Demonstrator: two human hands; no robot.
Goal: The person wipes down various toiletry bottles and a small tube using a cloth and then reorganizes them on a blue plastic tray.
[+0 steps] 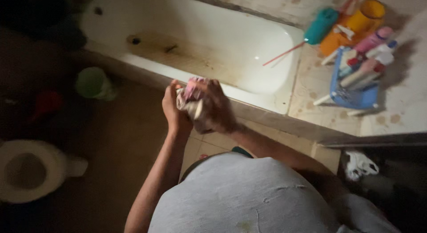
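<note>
A crumpled pink-and-white packet (192, 98) is clasped between the left hand (174, 109) and right hand (218, 109), both closed around it, just near of the white bathtub (200, 41).

The dim brown floor (129, 139) carries a white toilet (31, 170) at the left edge, with a green cup (91, 83) and a red object (46, 104) (too dark to identify) near the tub's side. The pale tiled ledge (311, 86) beside the white bathtub (200, 41) bears a blue rack (353, 93) of bottles, a teal brush (321, 24) and an orange jug (356, 26).
</note>
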